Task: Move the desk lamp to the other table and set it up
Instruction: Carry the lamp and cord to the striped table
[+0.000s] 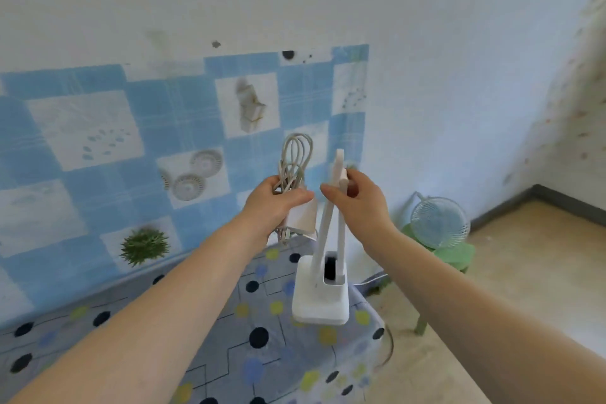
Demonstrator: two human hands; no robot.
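A white desk lamp (319,298) has a square base and a folded arm that rises upright. Its base is at the right end of a table covered by a dotted blue-grey cloth (255,338); I cannot tell whether the base rests on the cloth or hangs just above it. My right hand (357,200) grips the top of the folded arm. My left hand (278,203) holds the coiled white cable (295,154) together with its white power adapter (303,215), just left of the lamp arm.
A blue-and-white patterned sheet (131,141) covers the wall behind the table. To the right, a small fan (439,223) stands on a green stool (455,256) on the beige floor. A white cord (370,280) trails beside the table's right end.
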